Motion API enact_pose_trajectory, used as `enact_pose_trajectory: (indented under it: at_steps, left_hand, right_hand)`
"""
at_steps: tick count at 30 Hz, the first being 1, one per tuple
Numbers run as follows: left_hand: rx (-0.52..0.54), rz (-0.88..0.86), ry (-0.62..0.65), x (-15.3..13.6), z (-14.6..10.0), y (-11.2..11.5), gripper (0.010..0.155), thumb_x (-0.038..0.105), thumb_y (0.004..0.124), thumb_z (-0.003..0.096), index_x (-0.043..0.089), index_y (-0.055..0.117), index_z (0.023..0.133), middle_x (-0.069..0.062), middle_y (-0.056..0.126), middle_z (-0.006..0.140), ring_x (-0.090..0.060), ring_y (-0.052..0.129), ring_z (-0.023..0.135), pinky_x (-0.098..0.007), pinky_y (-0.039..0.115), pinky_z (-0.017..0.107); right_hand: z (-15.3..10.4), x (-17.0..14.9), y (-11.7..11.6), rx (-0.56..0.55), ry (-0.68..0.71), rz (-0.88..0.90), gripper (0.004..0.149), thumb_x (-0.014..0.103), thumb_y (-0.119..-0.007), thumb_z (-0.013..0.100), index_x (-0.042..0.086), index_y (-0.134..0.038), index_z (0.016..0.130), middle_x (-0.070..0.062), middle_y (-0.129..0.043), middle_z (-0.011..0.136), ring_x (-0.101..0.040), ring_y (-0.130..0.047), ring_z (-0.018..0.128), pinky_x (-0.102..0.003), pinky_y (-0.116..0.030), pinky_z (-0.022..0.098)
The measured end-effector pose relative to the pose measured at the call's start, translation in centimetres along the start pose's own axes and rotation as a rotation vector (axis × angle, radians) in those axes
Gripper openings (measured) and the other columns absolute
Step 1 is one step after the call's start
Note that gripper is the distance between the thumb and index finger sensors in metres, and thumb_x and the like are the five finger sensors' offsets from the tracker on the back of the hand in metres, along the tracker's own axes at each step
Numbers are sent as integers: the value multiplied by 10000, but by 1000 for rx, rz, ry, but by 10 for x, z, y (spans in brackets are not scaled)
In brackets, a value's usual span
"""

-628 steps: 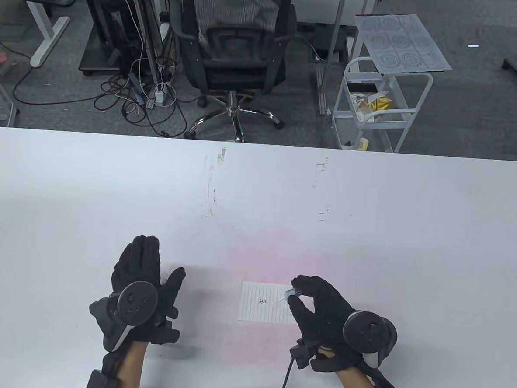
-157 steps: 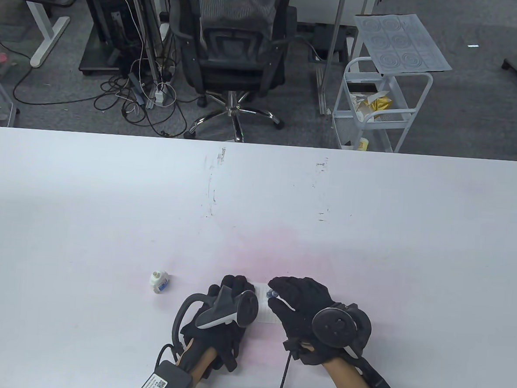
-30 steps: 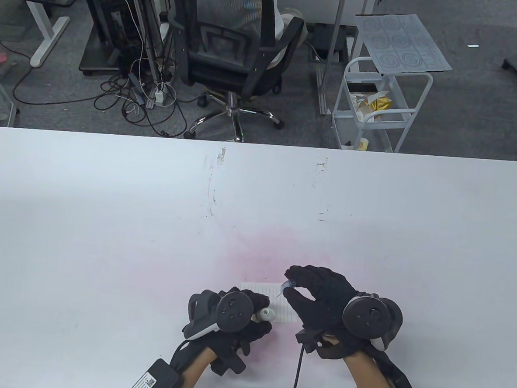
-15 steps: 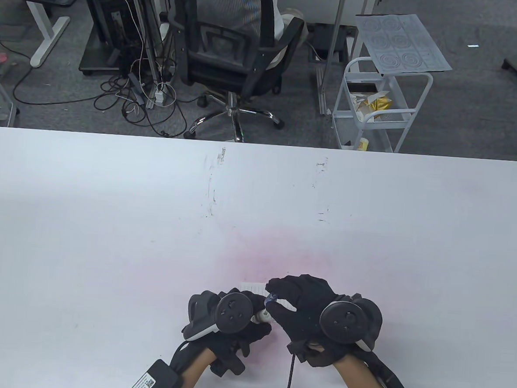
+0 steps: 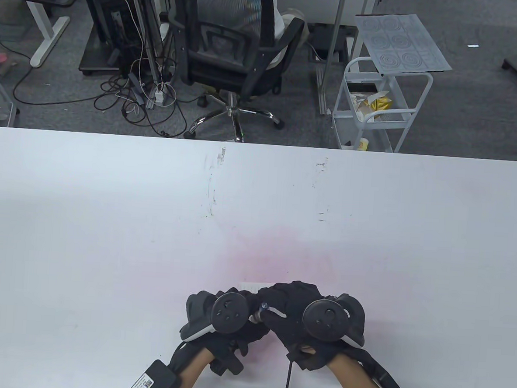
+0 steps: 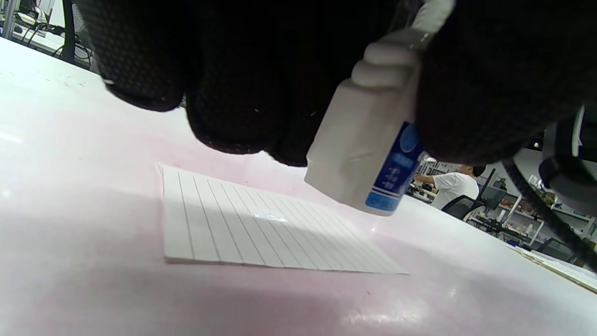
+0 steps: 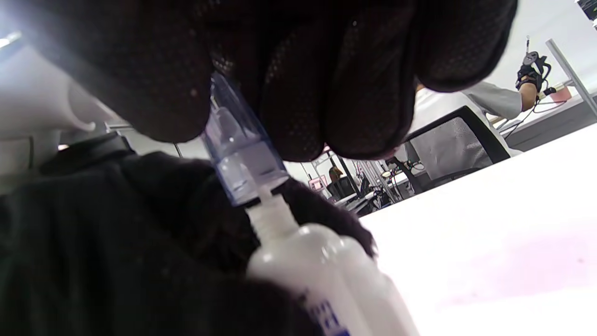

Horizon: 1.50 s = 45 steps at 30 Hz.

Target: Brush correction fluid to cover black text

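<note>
The left hand (image 6: 261,70) fills the top of the left wrist view, and its black gloved fingers (image 6: 224,121) grip a small white correction fluid bottle (image 6: 364,154) with a blue label. The bottle is tilted, base pointing down toward the table (image 6: 70,289), neck up at the top edge between the gloves, and it's lifted clear of the surface. Right below it lies a lined paper (image 6: 261,233), flat on the pinkish patch of the white table. There's 1 small shiny wet blotch (image 6: 269,216) near the middle of the sheet. Can't make out any black text on the paper. Way off at the right edge a person in a white shirt (image 6: 454,184) sits in a chair.
</note>
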<state>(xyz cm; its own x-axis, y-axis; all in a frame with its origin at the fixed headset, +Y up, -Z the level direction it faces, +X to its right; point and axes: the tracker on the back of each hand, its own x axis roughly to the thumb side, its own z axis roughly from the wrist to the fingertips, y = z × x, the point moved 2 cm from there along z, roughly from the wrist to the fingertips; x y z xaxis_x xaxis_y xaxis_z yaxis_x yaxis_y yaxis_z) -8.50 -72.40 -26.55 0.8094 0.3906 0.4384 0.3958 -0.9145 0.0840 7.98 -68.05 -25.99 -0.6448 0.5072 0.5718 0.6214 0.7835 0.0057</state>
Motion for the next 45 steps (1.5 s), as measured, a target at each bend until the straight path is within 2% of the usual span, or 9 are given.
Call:
enact_pose_trajectory:
  at_steps: [14,24,29,32,34,38,40,42,45]
  left_hand:
    - [-14,27,12,4,0,2,607,539,998,251,211,911,754,-62,1051,652,-261,1043,524,-487,851,519]
    - [-10,22,13,3,-1,1,603,537,994,257,205,915,754,-67,1055,647,-264,1046,516,-489,852,515]
    - [-18,30,19,5,0,3,601,537,991,257,205,915,753,-66,1054,647,-263,1046,517,-489,851,515]
    - [-20,31,18,5,0,3,602,539,991,257,206,915,752,-65,1055,645,-261,1047,515,-489,852,513]
    - [-22,28,17,5,0,3,601,541,990,256,207,916,751,-66,1056,643,-262,1046,515,-488,853,512]
    - [-25,36,16,5,0,3,601,539,990,257,206,915,752,-66,1056,643,-262,1046,514,-487,854,512]
    - [-27,35,16,5,0,3,600,539,991,256,206,917,749,-66,1055,643,-261,1047,513,-487,856,510]
    - [-33,36,16,5,-1,2,600,539,991,257,205,918,750,-66,1056,643,-263,1046,513,-490,851,513]
    - [-32,35,14,5,-1,2,599,538,993,255,208,918,749,-64,1056,644,-260,1046,516,-489,852,513]
  right_hand:
    - [3,-6,-4,114,-20,79,454,392,-892,342,238,-888,770,-44,-916,734,-340,-987,597,-588,-711,559]
    - [2,-2,-4,94,-3,31,459,383,-915,329,227,-894,760,-46,-920,728,-344,-988,596,-592,-710,558]
    - [0,3,-1,9,0,-133,500,505,-956,278,209,-914,678,-27,-950,618,-299,-1012,494,-566,-740,529]
    - [0,3,-1,13,-13,-146,519,542,-940,283,218,-901,687,-19,-937,635,-300,-1002,512,-570,-729,539]
    - [1,1,-2,62,-15,-128,568,585,-900,299,221,-876,735,-24,-913,693,-315,-984,571,-578,-710,560]
    - [2,-2,-5,160,13,29,579,474,-888,348,215,-799,858,-47,-834,832,-360,-925,706,-603,-673,592]
    - [2,-1,-8,187,7,61,541,404,-886,357,214,-802,856,-50,-832,834,-364,-923,709,-606,-670,593]
    - [3,-1,-8,157,1,37,493,361,-885,354,220,-827,822,-44,-863,795,-348,-950,668,-592,-692,578]
    - [3,-1,-7,133,-21,24,482,394,-913,336,211,-850,778,-45,-885,744,-336,-967,610,-580,-709,556]
